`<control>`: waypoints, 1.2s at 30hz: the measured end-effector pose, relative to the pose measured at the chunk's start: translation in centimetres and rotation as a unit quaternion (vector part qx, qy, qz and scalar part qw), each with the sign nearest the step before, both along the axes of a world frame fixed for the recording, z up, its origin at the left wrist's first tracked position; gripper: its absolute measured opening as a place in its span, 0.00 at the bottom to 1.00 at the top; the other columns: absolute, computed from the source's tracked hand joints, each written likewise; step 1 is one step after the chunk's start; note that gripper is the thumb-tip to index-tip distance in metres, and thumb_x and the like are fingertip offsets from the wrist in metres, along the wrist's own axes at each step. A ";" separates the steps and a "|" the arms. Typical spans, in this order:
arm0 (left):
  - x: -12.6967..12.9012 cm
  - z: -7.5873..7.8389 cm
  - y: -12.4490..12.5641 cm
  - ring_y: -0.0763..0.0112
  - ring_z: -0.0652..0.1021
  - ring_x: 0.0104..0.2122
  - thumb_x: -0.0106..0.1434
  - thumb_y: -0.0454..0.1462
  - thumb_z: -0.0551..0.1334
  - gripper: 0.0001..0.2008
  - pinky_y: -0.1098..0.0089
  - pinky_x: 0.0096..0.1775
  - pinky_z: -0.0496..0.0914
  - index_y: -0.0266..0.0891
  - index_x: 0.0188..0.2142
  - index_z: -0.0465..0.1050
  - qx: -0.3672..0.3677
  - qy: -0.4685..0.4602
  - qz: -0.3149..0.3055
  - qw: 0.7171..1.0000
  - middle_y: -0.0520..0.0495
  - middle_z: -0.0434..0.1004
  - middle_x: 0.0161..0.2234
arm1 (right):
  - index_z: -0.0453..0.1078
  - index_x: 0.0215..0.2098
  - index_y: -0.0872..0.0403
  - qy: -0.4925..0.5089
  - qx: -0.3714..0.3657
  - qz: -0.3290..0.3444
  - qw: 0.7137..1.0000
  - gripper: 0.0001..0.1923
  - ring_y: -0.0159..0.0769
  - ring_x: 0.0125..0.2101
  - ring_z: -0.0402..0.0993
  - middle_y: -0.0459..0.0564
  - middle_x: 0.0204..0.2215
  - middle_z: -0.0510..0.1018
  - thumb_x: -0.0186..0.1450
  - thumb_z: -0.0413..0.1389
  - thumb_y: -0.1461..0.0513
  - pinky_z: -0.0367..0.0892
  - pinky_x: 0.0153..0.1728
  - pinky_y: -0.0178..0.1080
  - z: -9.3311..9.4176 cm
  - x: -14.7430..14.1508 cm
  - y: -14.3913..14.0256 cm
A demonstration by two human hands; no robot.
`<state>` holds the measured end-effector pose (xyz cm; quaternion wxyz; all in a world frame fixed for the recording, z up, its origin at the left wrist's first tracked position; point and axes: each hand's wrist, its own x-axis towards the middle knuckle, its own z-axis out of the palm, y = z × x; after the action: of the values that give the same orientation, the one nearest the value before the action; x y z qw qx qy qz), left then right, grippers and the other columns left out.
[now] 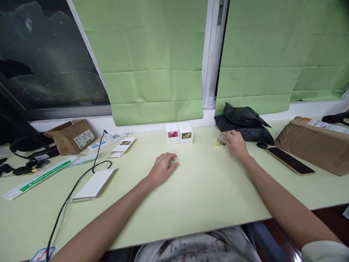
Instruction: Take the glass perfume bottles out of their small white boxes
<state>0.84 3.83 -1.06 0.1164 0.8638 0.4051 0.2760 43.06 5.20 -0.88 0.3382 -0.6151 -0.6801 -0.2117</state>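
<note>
- While the left hand (163,168) lies palm down, fingers loosely spread, on the pale green table (207,193), it holds nothing
- right hand (235,143) curls round a small clear item (221,140) with a yellow part, beside the black bag (245,123)
- two small white boxes (179,134) stand by the green blinds (152,62)
- the clear item is too small to identify

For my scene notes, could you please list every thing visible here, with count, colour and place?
small boxes: two, white, table rear centre
small clear object: one, clear with yellow, at the right fingers
plastic bag: one, black, by the wall
phone: one, dark, face up, right
cardboard parcels: two, brown, one far right, one far left
white card: one, left of centre
cable: one, black, left
table: one, pale green
left hand: flat on table
right hand: touching the clear object
</note>
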 end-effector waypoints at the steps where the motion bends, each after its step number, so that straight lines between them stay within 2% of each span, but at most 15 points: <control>1: 0.0 0.0 0.0 0.57 0.74 0.49 0.74 0.45 0.58 0.12 0.55 0.53 0.66 0.47 0.54 0.71 0.000 0.000 -0.001 1.000 0.47 0.77 0.47 | 0.78 0.54 0.51 -0.007 -0.019 0.004 1.000 0.20 0.50 0.46 0.67 0.59 0.46 0.78 0.76 0.46 0.57 0.63 0.50 0.48 0.1 -0.1 -0.3; 6: 0.0 0.1 -0.1 0.56 0.74 0.49 0.74 0.45 0.58 0.12 0.54 0.53 0.66 0.48 0.53 0.71 0.000 0.002 -0.001 1.000 0.47 0.77 0.47 | 0.77 0.49 0.51 -0.023 -0.094 -0.003 0.995 0.19 0.48 0.42 0.67 0.58 0.41 0.78 0.77 0.45 0.57 0.62 0.48 0.45 -0.2 -0.2 -0.7; 12: -0.1 0.2 -0.2 0.57 0.75 0.49 0.74 0.45 0.59 0.12 0.55 0.53 0.66 0.48 0.53 0.71 0.002 0.004 -0.001 1.000 0.47 0.77 0.47 | 0.74 0.48 0.52 -0.003 -0.114 0.024 0.993 0.15 0.46 0.43 0.72 0.57 0.45 0.80 0.76 0.46 0.59 0.63 0.48 0.44 -0.9 -0.1 -0.3; 17: -0.1 0.1 -0.2 0.57 0.74 0.49 0.74 0.44 0.59 0.12 0.55 0.53 0.66 0.48 0.54 0.71 0.001 0.004 -0.002 1.000 0.48 0.77 0.47 | 0.74 0.43 0.51 0.012 -0.157 -0.007 0.988 0.09 0.45 0.41 0.75 0.54 0.43 0.79 0.72 0.51 0.61 0.64 0.41 0.41 -1.5 -0.4 -0.6; 21: -0.1 0.1 -0.2 0.57 0.74 0.50 0.74 0.44 0.59 0.12 0.55 0.53 0.66 0.48 0.54 0.71 -0.001 0.007 -0.003 1.000 0.48 0.77 0.47 | 0.72 0.43 0.51 0.008 -0.186 -0.063 0.980 0.07 0.44 0.37 0.75 0.53 0.40 0.80 0.70 0.52 0.64 0.62 0.35 0.40 -1.7 -1.1 -0.8; 26: -0.1 0.1 -0.2 0.57 0.74 0.49 0.74 0.44 0.59 0.12 0.54 0.53 0.66 0.48 0.54 0.71 0.006 0.006 -0.004 1.000 0.47 0.77 0.47 | 0.71 0.46 0.51 -0.013 -0.199 -0.111 0.974 0.09 0.46 0.36 0.77 0.55 0.38 0.81 0.73 0.49 0.63 0.62 0.35 0.41 -1.5 -2.1 -1.1; 31: 0.0 0.2 -0.3 0.57 0.74 0.50 0.74 0.44 0.59 0.12 0.54 0.53 0.66 0.48 0.54 0.71 0.002 0.009 -0.008 1.000 0.47 0.77 0.48 | 0.72 0.47 0.51 -0.041 -0.195 -0.102 0.975 0.10 0.48 0.41 0.77 0.59 0.43 0.81 0.74 0.49 0.64 0.63 0.36 0.41 -1.3 -2.4 -1.4; 36: 0.0 0.0 -0.2 0.56 0.74 0.50 0.73 0.44 0.60 0.12 0.53 0.54 0.67 0.48 0.54 0.72 0.006 0.003 -0.007 1.000 0.47 0.77 0.48 | 0.72 0.47 0.50 -0.047 -0.195 -0.090 0.976 0.11 0.47 0.42 0.77 0.58 0.45 0.81 0.74 0.48 0.64 0.64 0.36 0.41 -1.3 -2.4 -1.5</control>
<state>0.79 3.61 -1.04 0.1120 0.8679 0.3981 0.2751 40.64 3.65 -2.15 0.1591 -0.7169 -0.6655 -0.1337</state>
